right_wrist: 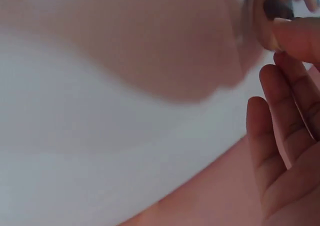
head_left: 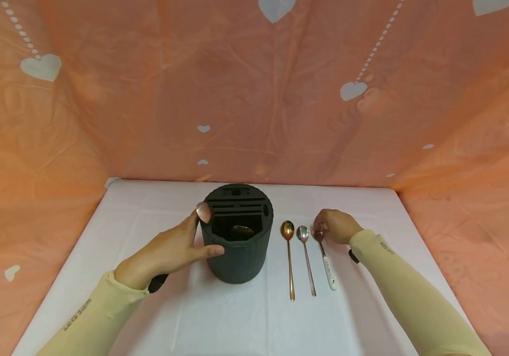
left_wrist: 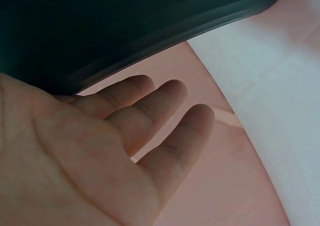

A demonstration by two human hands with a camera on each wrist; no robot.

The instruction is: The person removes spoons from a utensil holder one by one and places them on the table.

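Observation:
A dark ribbed utensil holder (head_left: 238, 257) with a slotted top stands left of centre on the table. My left hand (head_left: 165, 252) rests against its left side, thumb across the front and fingers extended, as the left wrist view also shows. Right at its fingertips, a coppery spoon bowl (head_left: 203, 212) shows over the holder's rim. Another spoon bowl (head_left: 242, 231) lies within the large opening. My right hand (head_left: 336, 226) pinches the bowl end of a spoon with a patterned white handle (head_left: 329, 273). Thumb and forefinger meet at the bowl's tip (right_wrist: 270, 16) in the right wrist view.
Between the holder and my right hand lie a gold spoon (head_left: 290, 262) and a silver spoon (head_left: 307, 257), side by side with handles toward me. A white cloth (head_left: 219, 321) covers the table. Orange curtains (head_left: 245, 99) with hearts enclose the back and both sides.

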